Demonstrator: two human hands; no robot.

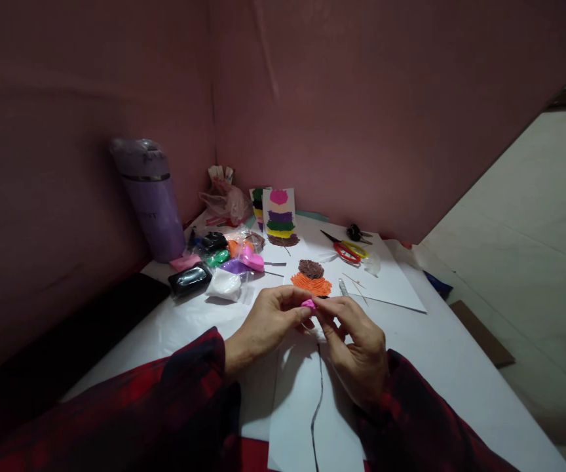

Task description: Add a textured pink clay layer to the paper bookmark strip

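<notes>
Between the fingertips of my left hand point(276, 318) is a small lump of pink modelling clay point(308, 304). My right hand point(354, 337) meets it there, its fingers closed at the lump's right side; whether it grips the clay too is partly hidden. Both hands hover over a white sheet point(293, 419) with a dark wavy line drawn down it. On the sheet's far part, textured brown clay point(311, 268) sits above a band of orange clay point(311, 284). Something white shows below my fingers, mostly covered by them.
Bagged clay packs point(225, 285) in several colours lie at the left, near a purple tumbler point(150, 203). A card with coloured bands point(280, 219) leans at the back. Red-and-yellow scissors point(346, 251) and toothpicks point(356, 280) lie right. The table's right edge slopes past a brown board point(479, 333).
</notes>
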